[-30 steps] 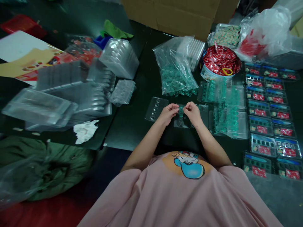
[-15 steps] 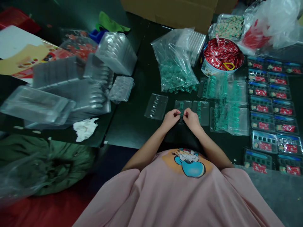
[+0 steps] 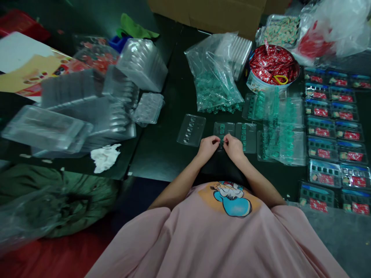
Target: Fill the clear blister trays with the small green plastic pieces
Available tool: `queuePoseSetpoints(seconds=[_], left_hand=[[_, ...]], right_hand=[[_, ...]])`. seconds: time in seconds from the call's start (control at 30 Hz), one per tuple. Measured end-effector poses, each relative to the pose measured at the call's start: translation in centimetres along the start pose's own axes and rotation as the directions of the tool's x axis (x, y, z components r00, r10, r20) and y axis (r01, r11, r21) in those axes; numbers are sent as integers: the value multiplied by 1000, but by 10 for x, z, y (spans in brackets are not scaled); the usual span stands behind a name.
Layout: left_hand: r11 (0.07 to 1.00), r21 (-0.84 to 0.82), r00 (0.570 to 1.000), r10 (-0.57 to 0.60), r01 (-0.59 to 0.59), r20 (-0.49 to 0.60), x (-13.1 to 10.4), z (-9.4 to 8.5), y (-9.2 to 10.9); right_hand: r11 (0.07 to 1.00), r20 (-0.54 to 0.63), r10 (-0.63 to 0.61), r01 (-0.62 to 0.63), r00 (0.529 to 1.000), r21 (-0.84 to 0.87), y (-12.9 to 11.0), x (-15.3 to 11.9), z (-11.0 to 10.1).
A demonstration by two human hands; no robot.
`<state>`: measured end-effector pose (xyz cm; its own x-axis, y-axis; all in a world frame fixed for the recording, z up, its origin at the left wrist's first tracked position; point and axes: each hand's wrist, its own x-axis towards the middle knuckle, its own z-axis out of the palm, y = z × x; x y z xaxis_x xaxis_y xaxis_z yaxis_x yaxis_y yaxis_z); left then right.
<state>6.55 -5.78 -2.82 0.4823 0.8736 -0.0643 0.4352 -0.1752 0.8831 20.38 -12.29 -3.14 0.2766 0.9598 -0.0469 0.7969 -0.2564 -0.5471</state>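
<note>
The left forearm (image 3: 180, 180) and right forearm (image 3: 259, 178) are bare, angling forward and inward from either side of the body, with the wrists (image 3: 199, 160) almost straight; the left hand (image 3: 209, 146) and right hand (image 3: 233, 147) face each other, backs upward, fingers curled, their fingertips (image 3: 216, 139) near one another, grip too small to make out

the person wears a dusty-pink, short-sleeved t-shirt (image 3: 208, 243) bearing a black-outlined blue-and-white cartoon print (image 3: 238, 205) backed with orange.

The dark table (image 3: 162, 154) bears clear plastic trays (image 3: 229, 127).
</note>
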Motion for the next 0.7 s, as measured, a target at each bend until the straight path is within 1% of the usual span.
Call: queuePoseSetpoints(seconds=[0.1, 0.17, 0.3, 0.4, 0.5, 0.57, 0.7], left_hand=[[999, 34, 1000, -16, 17, -14, 0, 3, 2], [996, 87, 999, -16, 19, -30, 0, 6, 3], [982, 189, 998, 29, -17, -57, 1, 11, 2], [976, 210, 997, 65, -57, -32, 2, 12, -1], [970, 225, 995, 97, -95, 1, 3, 8, -3], [971, 202, 992, 124, -127, 25, 3, 3, -4], [978, 136, 987, 161, -160, 6, 1, -4, -4]], right_hand=[[1000, -1, -1, 1, 1000, -11, 1, -1, 0], [999, -6, -3, 3, 1000, -38, 0, 0, 0], [994, -10, -22, 20, 1000, -111, -1, 2, 1], [990, 7, -35, 36, 999, -139, -4, 2, 0], [984, 26, -57, 60, 998, -165, -6, 0, -2], [980, 49, -73, 80, 996, -180, -6, -1, -5], [979, 80, -90, 103, 993, -176, -2, -3, -8]])
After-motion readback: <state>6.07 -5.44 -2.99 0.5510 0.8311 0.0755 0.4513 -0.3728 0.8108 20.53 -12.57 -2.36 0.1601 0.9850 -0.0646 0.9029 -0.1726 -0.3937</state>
